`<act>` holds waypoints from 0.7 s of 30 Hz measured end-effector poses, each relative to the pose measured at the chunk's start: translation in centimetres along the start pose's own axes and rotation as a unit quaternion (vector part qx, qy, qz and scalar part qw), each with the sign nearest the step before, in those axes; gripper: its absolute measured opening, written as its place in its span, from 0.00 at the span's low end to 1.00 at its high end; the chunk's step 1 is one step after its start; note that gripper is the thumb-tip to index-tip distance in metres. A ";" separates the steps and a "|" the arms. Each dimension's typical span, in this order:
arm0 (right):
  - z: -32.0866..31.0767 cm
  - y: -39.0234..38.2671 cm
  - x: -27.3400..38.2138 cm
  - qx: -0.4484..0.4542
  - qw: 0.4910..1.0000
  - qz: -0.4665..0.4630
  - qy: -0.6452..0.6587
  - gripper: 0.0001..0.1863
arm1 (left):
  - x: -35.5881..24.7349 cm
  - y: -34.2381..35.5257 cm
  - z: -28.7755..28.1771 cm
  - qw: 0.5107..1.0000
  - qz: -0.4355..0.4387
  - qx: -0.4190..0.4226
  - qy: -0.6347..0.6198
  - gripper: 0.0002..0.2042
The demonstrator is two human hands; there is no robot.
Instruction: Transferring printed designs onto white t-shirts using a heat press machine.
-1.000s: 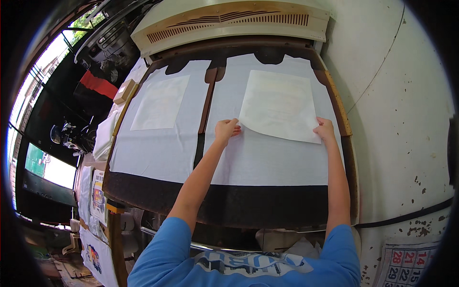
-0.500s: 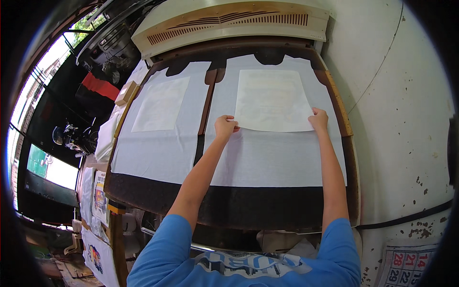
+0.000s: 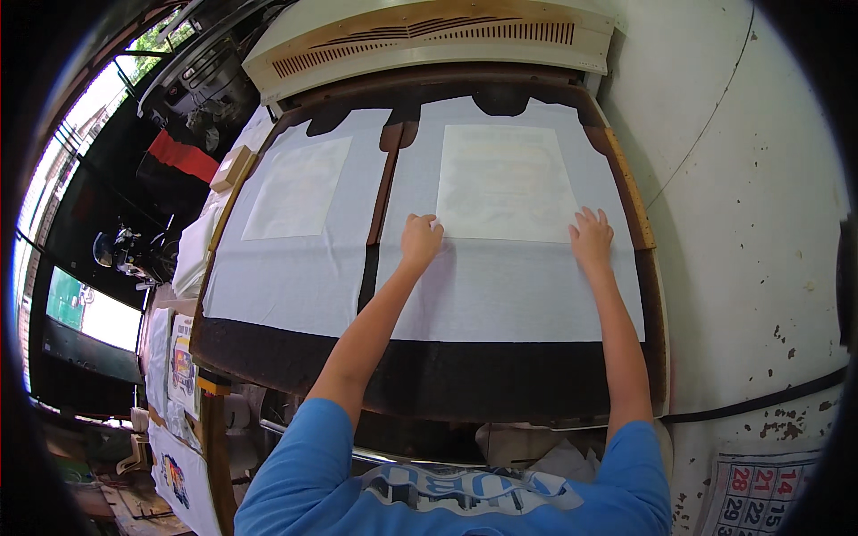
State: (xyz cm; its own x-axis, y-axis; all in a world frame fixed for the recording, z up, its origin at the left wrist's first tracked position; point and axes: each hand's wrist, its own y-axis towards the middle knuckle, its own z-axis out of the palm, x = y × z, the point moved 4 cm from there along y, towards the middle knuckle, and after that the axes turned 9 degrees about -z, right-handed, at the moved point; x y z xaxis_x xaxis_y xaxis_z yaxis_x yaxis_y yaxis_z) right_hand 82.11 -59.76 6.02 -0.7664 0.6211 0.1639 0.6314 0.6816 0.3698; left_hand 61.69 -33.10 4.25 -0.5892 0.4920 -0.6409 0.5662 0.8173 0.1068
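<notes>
Two pale cloth panels, cut in the shape of a sleeveless garment, lie side by side on a dark padded bed. On the right panel [image 3: 518, 295] a white paper sheet [image 3: 508, 183] lies flat, with faint marks showing through. My left hand [image 3: 422, 239] is closed at the sheet's lower left corner, its fingertips pinched on the edge. At the lower right corner my right hand [image 3: 592, 241] is open, fingers spread and touching the cloth and the sheet's edge. Another white sheet [image 3: 298, 188] rests on the left panel [image 3: 277, 277].
A cream vented machine housing [image 3: 429, 45] spans the far end of the dark bed [image 3: 483, 380]. A speckled white wall [image 3: 733, 223] stands close on the right. To the left are a small cardboard box [image 3: 231, 168], folded white cloth [image 3: 198, 246] and printed pieces [image 3: 183, 366].
The near edge of the right sheet has come down flat onto the cloth. My right hand has let go of its corner and spread its fingers; my left hand has barely moved.
</notes>
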 end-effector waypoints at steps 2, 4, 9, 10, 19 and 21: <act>0.2 -1.8 0.6 0.033 0.999 0.003 -0.011 0.20 | -1.6 -2.1 0.2 0.998 -0.013 0.023 0.061 0.14; 0.3 -2.4 1.1 0.064 0.998 0.003 -0.018 0.21 | -2.1 -2.9 0.4 0.995 -0.002 0.044 0.085 0.14; 0.3 -2.0 1.4 0.100 0.994 0.042 -0.019 0.23 | -2.3 -3.2 0.4 0.992 0.018 0.041 0.118 0.13; 0.3 -2.0 1.4 0.101 0.994 0.042 -0.019 0.23 | -2.4 -3.2 0.4 0.992 0.023 0.040 0.116 0.12; 0.4 -1.4 1.9 0.115 0.991 0.043 -0.044 0.24 | -2.2 -3.0 0.5 0.993 0.036 0.031 0.111 0.11; 0.6 -1.5 1.9 0.131 0.988 0.054 -0.061 0.25 | -2.3 -2.9 0.3 0.992 0.038 0.028 0.116 0.10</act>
State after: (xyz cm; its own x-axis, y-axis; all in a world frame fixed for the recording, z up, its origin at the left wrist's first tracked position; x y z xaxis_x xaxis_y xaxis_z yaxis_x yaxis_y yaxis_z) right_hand 79.76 -59.35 5.27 -0.6831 0.7267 0.0726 0.7299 0.6757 0.1035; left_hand 61.61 -36.67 5.14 -0.6568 0.6130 -0.4390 0.6414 0.7604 0.1022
